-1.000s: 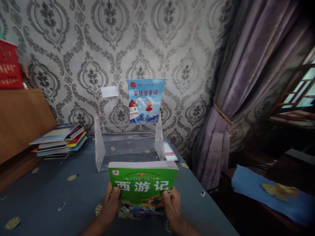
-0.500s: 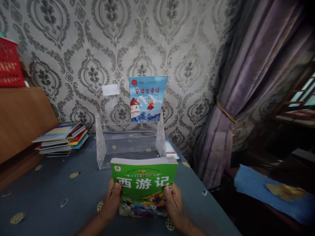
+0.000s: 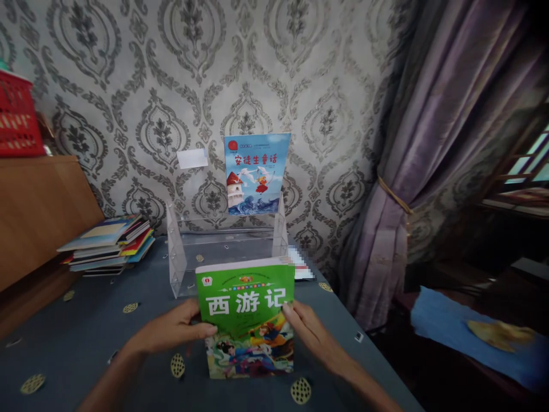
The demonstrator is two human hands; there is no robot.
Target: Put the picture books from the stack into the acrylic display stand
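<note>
Nearest the camera, two bare forearms reach in over the near edge of the table point(image 3: 77, 337), which wears a blue-grey cloth dotted with round pale medallions. The left hand point(image 3: 171, 331) lies along the left edge of a green picture book point(image 3: 246, 317), its fingers point(image 3: 205, 330) stretched flat with the thumb across the cover, pinching that edge. The right hand point(image 3: 309, 332) meets the book's right edge, its fingers point(image 3: 288, 309) touching the cover near the big white title characters; how far they wrap behind cannot be seen. The green picture book stands nearly upright between both hands, front cover toward the camera, over the middle of the table toward its near edge, its bottom edge down close to the cloth; whether it rests there is unclear.

Just behind the book stands a clear acrylic book stand point(image 3: 178, 260) with stepped side walls, set toward the far edge of the table. On its back tier, at the right, a blue picture book point(image 3: 256, 174) with a lighthouse and waves on its cover stands upright against the wall. A small blurred patch lies on the table just right of the stand.

At the far left corner lies a stack of thin books point(image 3: 109, 243), beside a wooden cabinet point(image 3: 38, 212) that carries a red basket point(image 3: 17, 117). Behind everything runs grey damask wallpaper point(image 3: 128, 86) bearing a small white label point(image 3: 192, 158). Beyond the right edge hangs a tied purple curtain point(image 3: 429, 143), with a blue cloth point(image 3: 441, 320) lower down beside it.
</note>
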